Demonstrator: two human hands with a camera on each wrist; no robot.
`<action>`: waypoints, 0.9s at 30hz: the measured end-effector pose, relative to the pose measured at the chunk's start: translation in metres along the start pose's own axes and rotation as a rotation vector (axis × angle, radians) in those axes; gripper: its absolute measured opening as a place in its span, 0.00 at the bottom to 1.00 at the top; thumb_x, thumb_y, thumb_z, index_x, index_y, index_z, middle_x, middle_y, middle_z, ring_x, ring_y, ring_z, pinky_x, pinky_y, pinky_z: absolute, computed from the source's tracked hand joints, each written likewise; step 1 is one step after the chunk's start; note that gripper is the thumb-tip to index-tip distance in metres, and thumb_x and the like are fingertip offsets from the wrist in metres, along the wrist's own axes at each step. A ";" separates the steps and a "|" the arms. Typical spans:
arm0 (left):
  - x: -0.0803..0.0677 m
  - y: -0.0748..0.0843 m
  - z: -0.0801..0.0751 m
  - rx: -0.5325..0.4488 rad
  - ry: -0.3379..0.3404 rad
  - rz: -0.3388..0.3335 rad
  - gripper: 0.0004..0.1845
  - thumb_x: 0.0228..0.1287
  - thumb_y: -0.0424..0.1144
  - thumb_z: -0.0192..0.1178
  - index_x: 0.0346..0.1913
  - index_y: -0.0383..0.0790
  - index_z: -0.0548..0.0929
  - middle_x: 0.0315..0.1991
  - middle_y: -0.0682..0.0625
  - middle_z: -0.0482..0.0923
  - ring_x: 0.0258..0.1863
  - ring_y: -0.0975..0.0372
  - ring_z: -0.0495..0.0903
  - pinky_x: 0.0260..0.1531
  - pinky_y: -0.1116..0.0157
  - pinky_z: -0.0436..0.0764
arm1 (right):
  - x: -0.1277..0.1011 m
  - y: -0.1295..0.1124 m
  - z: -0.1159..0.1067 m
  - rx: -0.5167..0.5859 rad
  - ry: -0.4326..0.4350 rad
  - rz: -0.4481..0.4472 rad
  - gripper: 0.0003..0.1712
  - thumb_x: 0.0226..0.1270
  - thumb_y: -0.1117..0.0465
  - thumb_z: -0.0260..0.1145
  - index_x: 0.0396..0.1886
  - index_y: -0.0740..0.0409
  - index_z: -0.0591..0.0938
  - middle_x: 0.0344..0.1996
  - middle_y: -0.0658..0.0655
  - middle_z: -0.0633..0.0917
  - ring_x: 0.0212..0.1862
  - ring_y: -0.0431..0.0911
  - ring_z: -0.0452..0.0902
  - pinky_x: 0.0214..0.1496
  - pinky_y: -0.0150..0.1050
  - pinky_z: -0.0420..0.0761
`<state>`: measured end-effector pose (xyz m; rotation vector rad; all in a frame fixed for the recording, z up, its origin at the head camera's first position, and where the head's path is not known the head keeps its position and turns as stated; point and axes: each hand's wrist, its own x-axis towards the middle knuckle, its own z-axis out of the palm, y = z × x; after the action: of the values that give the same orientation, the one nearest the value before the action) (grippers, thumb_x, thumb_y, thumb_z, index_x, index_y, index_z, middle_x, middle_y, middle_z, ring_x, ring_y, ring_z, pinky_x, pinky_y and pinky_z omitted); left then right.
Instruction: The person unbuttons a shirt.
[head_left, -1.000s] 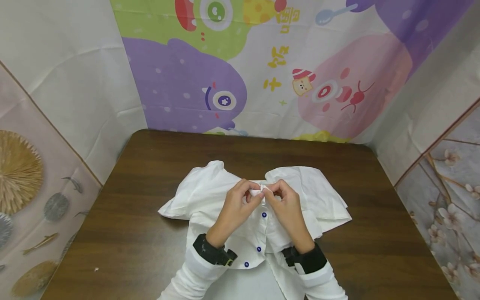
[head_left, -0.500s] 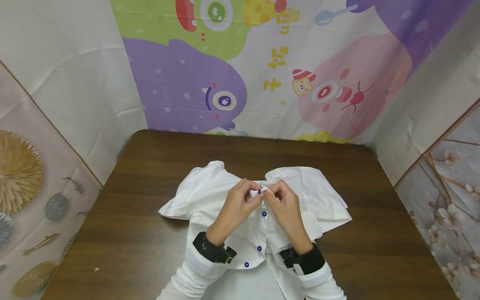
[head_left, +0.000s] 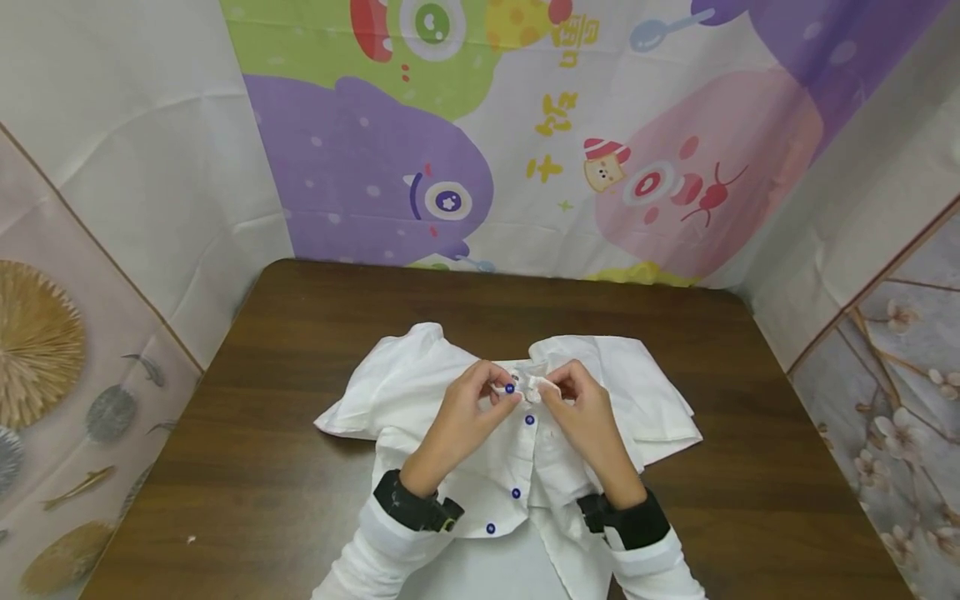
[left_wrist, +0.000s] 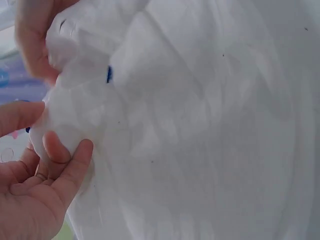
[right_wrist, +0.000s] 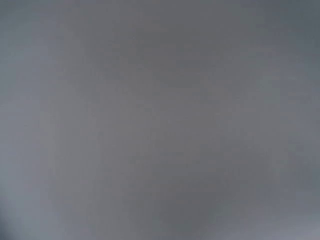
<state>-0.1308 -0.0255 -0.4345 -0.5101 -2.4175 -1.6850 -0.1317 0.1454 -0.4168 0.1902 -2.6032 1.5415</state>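
Right wrist view blank grey; shirt [head_left: 420, 383] hem cut off below.

Dark wooden table [head_left: 300, 333], cartoon monster backdrop [head_left: 465, 125], patterned side panels [head_left: 67, 375]

Both arms reach forward side by side, with a dark band on each wrist. The left hand [head_left: 468, 411] and right hand [head_left: 583, 414] almost meet, fingers [head_left: 497, 382] curled and pinching the shirt [head_left: 420, 383] collar.

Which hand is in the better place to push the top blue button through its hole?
Probably the left hand: its fingertips pinch the white shirt right at the top blue button. The right hand holds the opposite edge, so it would steady the hole side.
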 end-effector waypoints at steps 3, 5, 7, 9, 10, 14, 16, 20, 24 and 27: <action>-0.005 -0.002 -0.004 -0.033 0.005 -0.016 0.06 0.56 0.30 0.63 0.35 0.37 0.76 0.35 0.48 0.75 0.33 0.61 0.74 0.43 0.63 0.78 | -0.003 0.005 -0.008 -0.074 -0.049 -0.012 0.07 0.62 0.66 0.60 0.41 0.60 0.76 0.28 0.55 0.79 0.31 0.40 0.69 0.34 0.30 0.70; -0.009 -0.004 -0.006 -0.048 0.010 -0.020 0.06 0.55 0.30 0.64 0.34 0.37 0.77 0.34 0.48 0.75 0.33 0.61 0.75 0.45 0.61 0.78 | -0.005 0.009 -0.013 -0.133 -0.076 -0.023 0.11 0.62 0.68 0.59 0.45 0.58 0.77 0.27 0.55 0.78 0.30 0.42 0.67 0.32 0.31 0.69; -0.014 -0.006 -0.008 -0.059 0.010 -0.022 0.07 0.54 0.29 0.64 0.33 0.38 0.77 0.33 0.49 0.74 0.34 0.60 0.75 0.47 0.59 0.78 | -0.006 0.013 -0.015 -0.209 -0.099 -0.027 0.15 0.60 0.70 0.58 0.47 0.56 0.78 0.28 0.55 0.78 0.29 0.43 0.68 0.31 0.32 0.69; -0.018 -0.007 -0.008 -0.064 0.007 -0.019 0.07 0.54 0.29 0.64 0.33 0.39 0.77 0.33 0.50 0.74 0.34 0.60 0.75 0.48 0.58 0.78 | -0.008 0.015 -0.015 -0.272 -0.111 -0.038 0.19 0.58 0.73 0.57 0.48 0.55 0.79 0.32 0.56 0.78 0.32 0.45 0.70 0.32 0.34 0.69; -0.021 -0.008 -0.008 -0.067 0.006 -0.011 0.07 0.54 0.29 0.64 0.33 0.39 0.77 0.32 0.50 0.74 0.34 0.60 0.76 0.49 0.58 0.78 | -0.008 0.016 -0.013 -0.298 -0.108 -0.048 0.20 0.56 0.74 0.56 0.47 0.55 0.80 0.34 0.56 0.78 0.33 0.46 0.71 0.34 0.35 0.70; -0.031 -0.012 -0.008 -0.069 0.009 0.040 0.06 0.55 0.29 0.64 0.34 0.40 0.77 0.33 0.50 0.74 0.35 0.60 0.76 0.48 0.59 0.78 | -0.011 0.010 0.000 -0.343 -0.070 -0.148 0.18 0.54 0.75 0.57 0.42 0.56 0.83 0.41 0.56 0.78 0.41 0.51 0.73 0.41 0.40 0.69; -0.035 -0.014 -0.007 -0.074 0.016 0.071 0.06 0.55 0.29 0.64 0.34 0.39 0.78 0.34 0.49 0.75 0.36 0.60 0.76 0.46 0.58 0.79 | -0.011 0.006 0.008 -0.415 -0.063 -0.223 0.12 0.55 0.70 0.62 0.39 0.57 0.84 0.40 0.55 0.81 0.41 0.51 0.74 0.43 0.42 0.68; -0.041 -0.015 -0.005 -0.081 0.023 0.103 0.07 0.55 0.29 0.63 0.36 0.39 0.79 0.36 0.48 0.76 0.39 0.59 0.76 0.47 0.60 0.79 | -0.012 0.004 0.025 -0.630 -0.061 -0.311 0.10 0.55 0.59 0.68 0.37 0.56 0.85 0.34 0.53 0.84 0.37 0.49 0.74 0.40 0.44 0.65; -0.045 -0.008 -0.007 -0.103 0.011 0.115 0.05 0.55 0.29 0.63 0.35 0.38 0.79 0.37 0.47 0.76 0.41 0.58 0.78 0.50 0.63 0.78 | -0.011 0.006 0.035 -0.698 -0.008 -0.345 0.10 0.56 0.61 0.67 0.39 0.55 0.85 0.34 0.53 0.86 0.34 0.49 0.75 0.38 0.43 0.63; -0.045 -0.002 -0.010 -0.081 0.003 0.128 0.02 0.57 0.30 0.63 0.33 0.39 0.80 0.35 0.48 0.78 0.40 0.59 0.79 0.48 0.64 0.79 | -0.010 0.008 0.036 -0.690 0.036 -0.393 0.10 0.57 0.62 0.66 0.39 0.55 0.85 0.36 0.53 0.87 0.33 0.48 0.75 0.36 0.42 0.61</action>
<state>-0.0898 -0.0441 -0.4466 -0.6581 -2.2695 -1.7339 -0.1247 0.1181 -0.4423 0.5490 -2.6739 0.4804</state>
